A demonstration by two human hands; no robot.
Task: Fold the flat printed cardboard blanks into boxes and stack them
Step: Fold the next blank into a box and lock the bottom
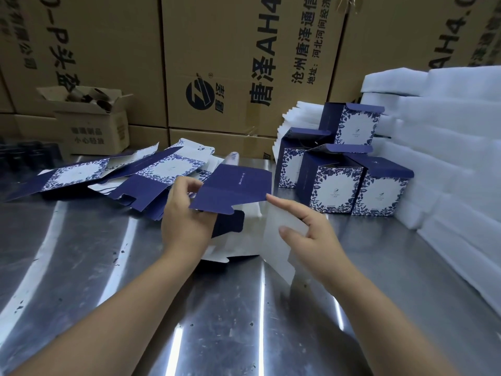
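Broadly, a wall of brown shipping cartons [244, 63] closes off the back, and the steel table [108, 267] runs from it toward me. White foam sheets [447, 145] are piled high along the table's right edge. Just beside them stand the folded boxes [336, 191], navy with blue leaf borders; I count four, three on the table and one sitting on top, their lid flaps up. A loose pile of flat blanks [151, 175] sprawls at the far left of the table, with a small open carton [92, 126] behind it (its contents are too dim for me to name). The blank [235, 191] being worked is held above the table's middle, between both hands, navy panel up and white inner face hanging toward me. The left hand [187, 221] grips the navy panel's near left edge, thumb on top and fingers curled beneath. The right hand [306, 234] holds the white panel, thumb on its face, index finger straight at the navy panel's corner.
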